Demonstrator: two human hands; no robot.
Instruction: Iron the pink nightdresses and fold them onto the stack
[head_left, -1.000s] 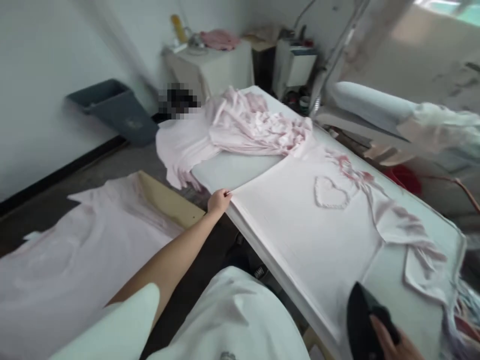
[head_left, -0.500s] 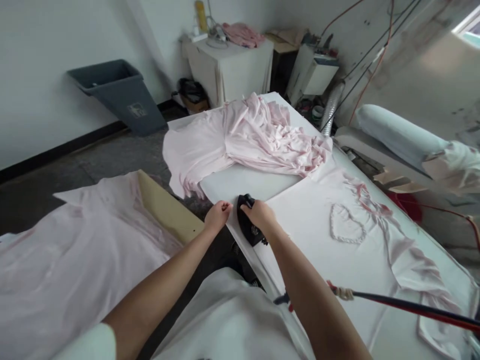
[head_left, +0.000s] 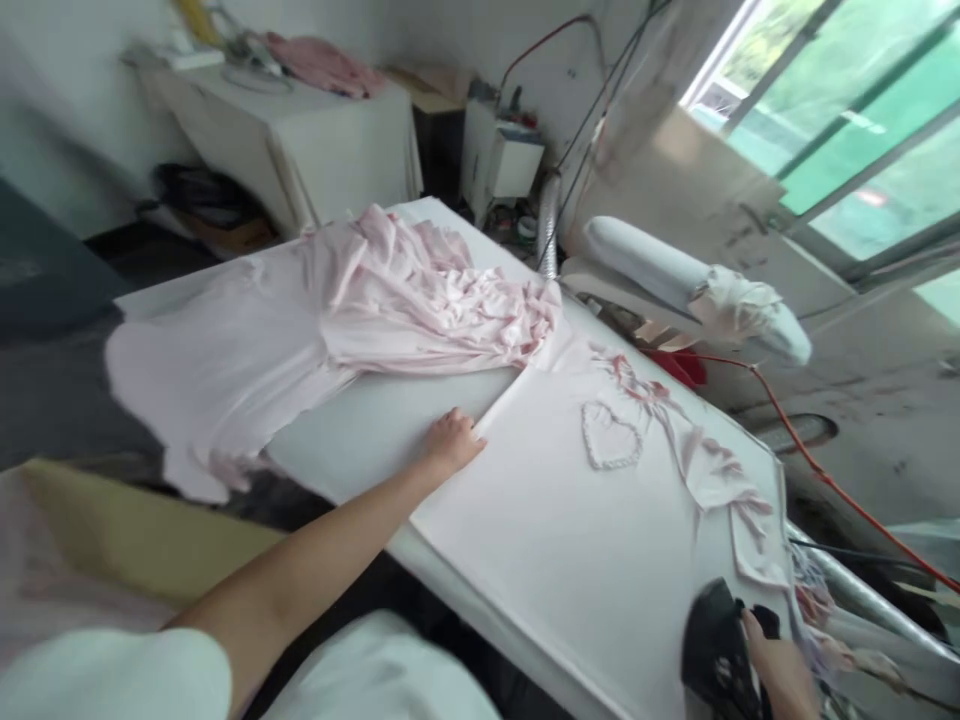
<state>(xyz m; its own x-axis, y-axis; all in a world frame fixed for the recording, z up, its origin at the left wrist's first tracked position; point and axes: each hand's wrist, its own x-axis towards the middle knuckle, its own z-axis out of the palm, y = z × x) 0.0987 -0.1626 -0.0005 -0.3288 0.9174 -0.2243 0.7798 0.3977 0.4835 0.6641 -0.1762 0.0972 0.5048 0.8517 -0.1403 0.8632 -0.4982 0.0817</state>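
Change: since half a second ago my right hand (head_left: 780, 672) has carried the black handheld iron (head_left: 716, 655) from the left edge of the garment down to the lower right of the frame; my left hand (head_left: 452, 443) has slid a little further up along that edge.
Left hand: fingers lie flat and loosely spread, pressing the hem of the pale pink flat-spread garment with a beaded heart outline (head_left: 600, 520) against the white padded ironing table (head_left: 375, 440), at mid-frame.
Right hand: closed around the iron's handle at the bottom right corner, partly cut by the frame edge.
Garment: lies smooth across the centre of the frame, heart motif toward upper right of it, ruffled trim running down its right side.
Pile: a crumpled heap of pink fabric (head_left: 420, 300) sits above the left hand, touching the garment's top edge and draping off the table at centre left.
Progress: the broad body of the garment looks flat and crease-free, so I judge that part pressed; the ruffled right side and the heap look untreated.
Surroundings: red cable (head_left: 825, 478) trails at right; white cabinet (head_left: 315, 150) at upper left; window at upper right.
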